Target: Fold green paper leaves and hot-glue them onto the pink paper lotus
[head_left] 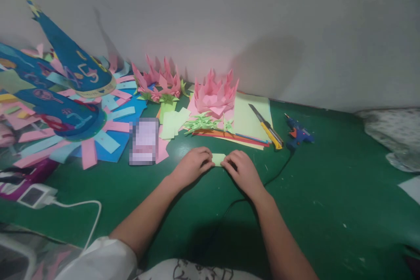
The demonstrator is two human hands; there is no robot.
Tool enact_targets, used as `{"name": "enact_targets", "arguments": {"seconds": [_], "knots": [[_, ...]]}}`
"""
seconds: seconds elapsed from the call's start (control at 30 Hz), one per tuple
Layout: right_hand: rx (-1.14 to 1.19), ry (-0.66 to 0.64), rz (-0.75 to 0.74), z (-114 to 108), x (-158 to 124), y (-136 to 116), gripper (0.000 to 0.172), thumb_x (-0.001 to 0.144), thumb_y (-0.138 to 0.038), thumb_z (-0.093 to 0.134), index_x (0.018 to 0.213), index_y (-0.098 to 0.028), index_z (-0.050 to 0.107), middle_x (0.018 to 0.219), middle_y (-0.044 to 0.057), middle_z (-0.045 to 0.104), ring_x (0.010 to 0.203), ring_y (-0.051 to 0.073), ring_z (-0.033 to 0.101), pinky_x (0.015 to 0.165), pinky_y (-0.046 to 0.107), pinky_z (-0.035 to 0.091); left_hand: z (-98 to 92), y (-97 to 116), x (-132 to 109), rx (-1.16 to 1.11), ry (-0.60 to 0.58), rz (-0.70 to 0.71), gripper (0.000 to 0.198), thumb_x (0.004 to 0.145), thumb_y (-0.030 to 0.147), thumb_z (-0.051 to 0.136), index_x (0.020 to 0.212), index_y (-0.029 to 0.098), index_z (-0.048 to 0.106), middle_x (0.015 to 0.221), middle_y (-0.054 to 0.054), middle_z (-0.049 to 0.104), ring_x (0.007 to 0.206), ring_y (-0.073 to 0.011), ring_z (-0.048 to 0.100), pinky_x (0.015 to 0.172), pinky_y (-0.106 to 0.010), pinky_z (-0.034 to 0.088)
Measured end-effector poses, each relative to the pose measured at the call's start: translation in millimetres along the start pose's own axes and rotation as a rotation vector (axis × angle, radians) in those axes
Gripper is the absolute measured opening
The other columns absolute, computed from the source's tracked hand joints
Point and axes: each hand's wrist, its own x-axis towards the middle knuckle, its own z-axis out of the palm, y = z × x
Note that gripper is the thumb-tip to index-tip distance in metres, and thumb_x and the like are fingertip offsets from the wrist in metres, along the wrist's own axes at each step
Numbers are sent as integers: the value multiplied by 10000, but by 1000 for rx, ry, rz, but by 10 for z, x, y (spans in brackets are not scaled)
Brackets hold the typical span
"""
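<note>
A small piece of light green paper [218, 159] lies low over the green table between my hands. My left hand [196, 164] pinches its left end, fingers closed. At the right end my right hand [241, 168] grips it the same way, thumb and fingertips together. Just beyond my hands are folded green paper leaves [203, 123] and a stack of light green paper pieces [170, 123]. A pink folded paper flower [215, 96] stands behind the leaves, and a second pink paper flower [160, 83] sits to its left.
A yellow utility knife [271, 131] rests on pale paper sheets [249, 109]. The blue glue gun [298, 133] lies to the right, its cord trailing past my right arm. At left are a blurred phone [143, 142], blue cone hats [74, 52] and a white charger [37, 195].
</note>
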Motion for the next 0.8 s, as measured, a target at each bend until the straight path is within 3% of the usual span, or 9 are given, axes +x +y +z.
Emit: {"name": "enact_targets", "arguments": {"seconds": [0.3, 0.8], "knots": [[-30, 25, 51, 23, 31, -37, 192, 838, -308, 524, 681, -198, 520, 693, 21, 526, 694, 175, 471, 640, 292, 348, 39, -28, -8, 4, 28, -9, 92, 822, 197, 519, 749, 155, 555, 877, -48, 555, 807, -147, 532, 750, -280, 441], [-27, 58, 93, 69, 31, -36, 164, 811, -295, 540, 680, -202, 511, 694, 17, 523, 683, 172, 473, 629, 288, 355, 65, -29, -11, -15, 52, -7, 158, 842, 168, 471, 842, 163, 629, 905, -59, 559, 838, -149, 538, 781, -291, 450]]}}
